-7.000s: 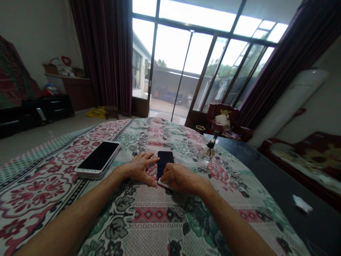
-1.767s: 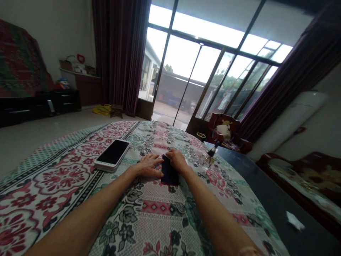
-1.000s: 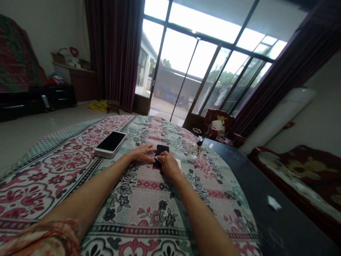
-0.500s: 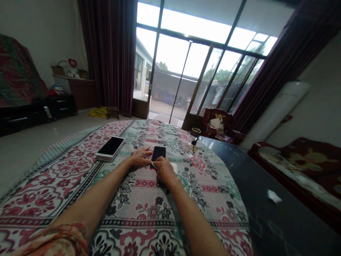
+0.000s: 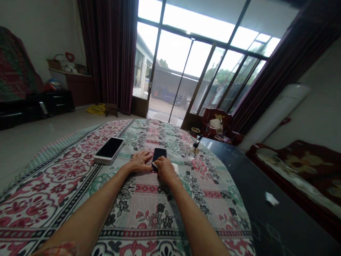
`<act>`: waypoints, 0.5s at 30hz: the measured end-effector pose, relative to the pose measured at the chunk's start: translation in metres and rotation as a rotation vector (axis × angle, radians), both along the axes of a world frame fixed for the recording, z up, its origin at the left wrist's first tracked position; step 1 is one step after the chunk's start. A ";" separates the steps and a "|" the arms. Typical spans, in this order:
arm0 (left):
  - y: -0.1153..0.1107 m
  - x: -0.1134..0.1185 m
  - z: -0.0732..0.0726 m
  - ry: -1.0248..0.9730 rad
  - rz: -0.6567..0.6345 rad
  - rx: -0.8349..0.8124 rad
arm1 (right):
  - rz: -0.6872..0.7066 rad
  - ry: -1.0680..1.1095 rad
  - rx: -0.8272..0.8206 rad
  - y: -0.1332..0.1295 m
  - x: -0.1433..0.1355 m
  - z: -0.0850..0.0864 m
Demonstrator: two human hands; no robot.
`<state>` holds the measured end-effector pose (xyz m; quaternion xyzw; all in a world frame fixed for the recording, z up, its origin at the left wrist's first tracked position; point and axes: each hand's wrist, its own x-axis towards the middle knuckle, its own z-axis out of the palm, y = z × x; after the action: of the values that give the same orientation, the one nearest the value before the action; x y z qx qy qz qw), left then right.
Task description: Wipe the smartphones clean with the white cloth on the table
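A dark-screened smartphone lies flat on the patterned tablecloth. My left hand rests beside its left edge, palm down with fingers spread; the thumb reaches the lower edge of the phone. Over the phone's lower part is my right hand, fingers bent and pinched on a white wipe. Some of the white material shows at the fingertips and some sticks out past the hand's right side; the rest is hidden under the hand. Farther left lies a larger white-edged device with a black screen, on top of something white.
A small clear item with a black brush-like top stands near the table's right side. Past that edge is a dark glossy surface bearing a crumpled white piece. Wooden seats stand at the right, glass doors ahead.
My right hand has shifted slightly up the phone with the wipe. My left hand has drawn back a little to the left, off the phone's side. The view has tilted slightly.
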<state>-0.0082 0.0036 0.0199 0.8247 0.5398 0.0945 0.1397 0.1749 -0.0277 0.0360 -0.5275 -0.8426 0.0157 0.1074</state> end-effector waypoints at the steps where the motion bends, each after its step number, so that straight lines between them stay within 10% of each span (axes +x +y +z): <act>1: 0.001 0.000 -0.001 -0.011 0.009 -0.006 | -0.001 -0.006 -0.002 0.004 -0.001 0.001; 15: 0.008 -0.002 -0.011 -0.074 0.020 -0.008 | 0.008 -0.080 0.000 0.059 -0.015 0.011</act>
<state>-0.0098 0.0115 0.0087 0.8145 0.5431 0.1241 0.1618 0.1596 0.0310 0.0468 -0.5245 -0.8482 -0.0052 0.0736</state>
